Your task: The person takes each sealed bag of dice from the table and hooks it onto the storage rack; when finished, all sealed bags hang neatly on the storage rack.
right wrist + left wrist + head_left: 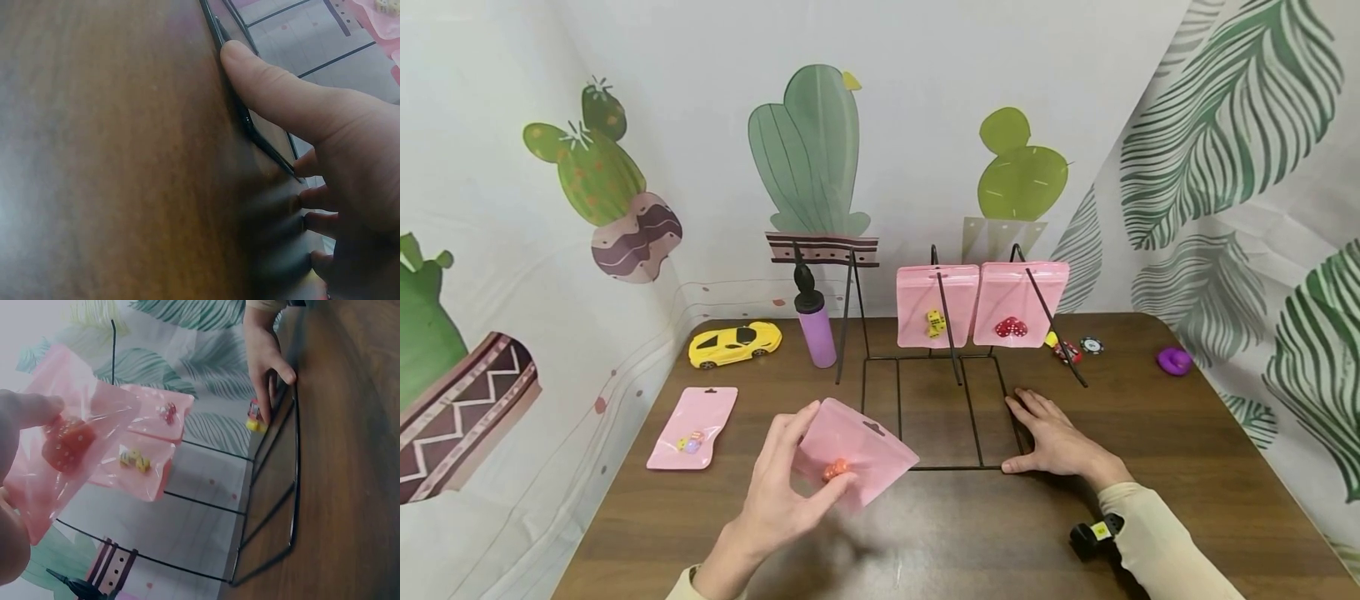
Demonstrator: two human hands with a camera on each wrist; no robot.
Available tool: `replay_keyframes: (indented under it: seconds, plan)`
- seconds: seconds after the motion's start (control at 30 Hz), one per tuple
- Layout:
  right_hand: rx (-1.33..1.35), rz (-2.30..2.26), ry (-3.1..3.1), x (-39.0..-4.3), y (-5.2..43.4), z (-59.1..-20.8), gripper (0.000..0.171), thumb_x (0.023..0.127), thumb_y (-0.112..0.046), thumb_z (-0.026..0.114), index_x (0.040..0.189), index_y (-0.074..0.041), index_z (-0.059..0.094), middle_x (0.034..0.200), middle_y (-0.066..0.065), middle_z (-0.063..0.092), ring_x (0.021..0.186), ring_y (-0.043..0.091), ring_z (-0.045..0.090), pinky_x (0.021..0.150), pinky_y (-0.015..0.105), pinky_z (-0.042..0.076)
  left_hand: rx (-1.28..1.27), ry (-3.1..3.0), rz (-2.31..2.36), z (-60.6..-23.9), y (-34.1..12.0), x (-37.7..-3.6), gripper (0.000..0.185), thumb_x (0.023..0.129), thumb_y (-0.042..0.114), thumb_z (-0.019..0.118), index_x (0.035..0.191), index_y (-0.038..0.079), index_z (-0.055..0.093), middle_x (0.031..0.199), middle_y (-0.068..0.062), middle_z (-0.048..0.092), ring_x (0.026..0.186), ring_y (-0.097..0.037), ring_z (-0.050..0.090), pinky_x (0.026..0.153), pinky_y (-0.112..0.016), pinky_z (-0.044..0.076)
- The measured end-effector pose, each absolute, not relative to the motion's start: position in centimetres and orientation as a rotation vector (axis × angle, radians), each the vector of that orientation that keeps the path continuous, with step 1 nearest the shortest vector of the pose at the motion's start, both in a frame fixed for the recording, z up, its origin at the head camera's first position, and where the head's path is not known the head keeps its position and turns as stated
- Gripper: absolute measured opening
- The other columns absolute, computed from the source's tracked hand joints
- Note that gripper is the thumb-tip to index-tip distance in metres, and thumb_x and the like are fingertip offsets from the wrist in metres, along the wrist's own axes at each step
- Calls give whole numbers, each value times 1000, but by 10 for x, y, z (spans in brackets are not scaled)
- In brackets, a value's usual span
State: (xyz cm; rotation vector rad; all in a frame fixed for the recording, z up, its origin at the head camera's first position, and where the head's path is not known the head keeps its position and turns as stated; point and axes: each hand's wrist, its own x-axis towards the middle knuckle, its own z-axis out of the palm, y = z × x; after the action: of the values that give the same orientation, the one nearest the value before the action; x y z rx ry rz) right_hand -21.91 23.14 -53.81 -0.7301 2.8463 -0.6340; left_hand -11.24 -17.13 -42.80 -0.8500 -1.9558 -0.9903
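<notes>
My left hand (793, 483) pinches a pink pouch (880, 454) between thumb and fingers, in front of the black wire display rack (976, 417). Orange dice (67, 447) show through the pouch's clear face, and its hang hole points up and right in the head view. At the rack's front right corner rests my right hand (1060, 437), fingers spread and thumb (275, 84) touching the base wire. Two rack hooks carry pink pouches: one with yellow dice (935, 323), the other with red dice (1011, 327). The left hook (844, 317) is bare.
Another pink pouch (692, 429) lies flat at the left. Behind it stand a yellow toy car (735, 344) and a purple pump (817, 333). Back right are a small red toy (1066, 350), a poker chip (1092, 345) and a purple ring-like toy (1174, 361). Patterned cloth hangs behind the table.
</notes>
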Motion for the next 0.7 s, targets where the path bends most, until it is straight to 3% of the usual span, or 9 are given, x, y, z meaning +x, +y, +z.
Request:
replay_keyframes:
  seconds: [0.23,0.5,0.7]
  plan:
    - [-728,-636,2845,-219,232,-539,114,68,-68,74,149,1,34,155,29,24,142,51,18,110,67,17,-864,-1799,-1086,-417,-161,-112,76,81,27,80,128,-20,43,95,-21,51,88,-19,50,60,-22,44]
    - [-743,-644,2853,-218,231,-540,113,68,-66,75,149,2,34,155,30,24,141,51,18,110,67,18,-750,-1774,-1252,-406,-154,-107,77,80,19,81,130,-22,38,98,-28,48,89,-17,58,69,-18,51]
    - [-744,-653,2849,-218,230,-540,113,68,-66,76,149,2,34,155,30,24,141,50,18,110,68,18,-613,-1840,-1256,-390,-147,-99,83,63,-6,83,133,-19,40,99,-27,50,87,-17,56,63,-21,49]
